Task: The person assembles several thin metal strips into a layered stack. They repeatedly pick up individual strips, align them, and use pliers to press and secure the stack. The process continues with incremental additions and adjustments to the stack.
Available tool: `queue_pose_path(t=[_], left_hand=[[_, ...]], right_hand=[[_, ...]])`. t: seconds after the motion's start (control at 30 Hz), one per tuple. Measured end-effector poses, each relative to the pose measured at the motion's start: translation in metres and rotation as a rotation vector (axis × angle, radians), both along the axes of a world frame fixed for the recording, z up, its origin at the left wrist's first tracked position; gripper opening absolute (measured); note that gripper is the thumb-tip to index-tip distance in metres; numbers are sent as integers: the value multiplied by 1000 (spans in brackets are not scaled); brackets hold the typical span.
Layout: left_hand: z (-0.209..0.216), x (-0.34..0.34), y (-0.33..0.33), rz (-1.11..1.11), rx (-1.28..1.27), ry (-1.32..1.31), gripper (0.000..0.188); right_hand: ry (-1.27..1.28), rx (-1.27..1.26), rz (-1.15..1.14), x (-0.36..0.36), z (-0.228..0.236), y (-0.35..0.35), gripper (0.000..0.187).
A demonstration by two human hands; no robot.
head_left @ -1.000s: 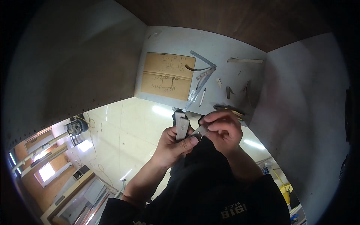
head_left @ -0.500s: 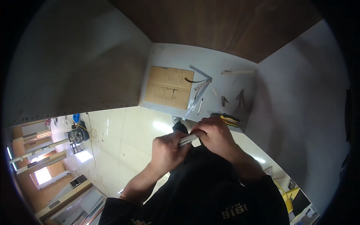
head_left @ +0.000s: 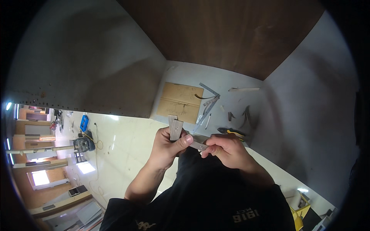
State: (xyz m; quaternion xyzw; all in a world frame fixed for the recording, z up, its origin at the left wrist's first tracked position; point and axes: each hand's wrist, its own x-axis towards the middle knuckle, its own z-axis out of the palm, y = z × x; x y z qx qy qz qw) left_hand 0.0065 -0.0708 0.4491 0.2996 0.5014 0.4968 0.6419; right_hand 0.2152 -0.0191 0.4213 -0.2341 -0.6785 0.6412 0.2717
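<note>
My left hand [head_left: 165, 148] is closed round some flat grey-brown strips [head_left: 175, 130] with small holes, whose ends stick up past the thumb and fingers. Another length of strip [head_left: 198, 145] runs from under that thumb toward my right hand [head_left: 227, 149], which pinches its end. Whether these are one bent strip or separate pieces I cannot tell. Both hands are in front of my body, near the shelf's front edge. Just beyond my right hand lie black-and-yellow pliers [head_left: 231, 132].
On the grey shelf lie a marked cardboard sheet [head_left: 181, 101], a metal square [head_left: 209, 89], a pen [head_left: 208, 121] and several strip offcuts [head_left: 246, 115]. Grey panels [head_left: 300, 107] rise on both sides. At left on the floor [head_left: 119, 154] stands a dark machine [head_left: 83, 143] with a cable.
The strips in my left hand have turned upright and their ends now show. My right hand has moved slightly right and down, pinching a strip end. The view has shifted a little.
</note>
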Motion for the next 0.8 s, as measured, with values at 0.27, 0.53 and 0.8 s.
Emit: queue_pose_path(t=[0.27,0.53,0.8], left_hand=[[0,29,-2,-182,-121,-249,21],[7,38,-3,-8,-82,-123,20],[11,41,-4,59,143,168,21]], right_hand=[[333,144,-14,3,0,-21,15],[166,7,-125,14,13,-30,14],[-31,-99,-238,19,11,-25,14]])
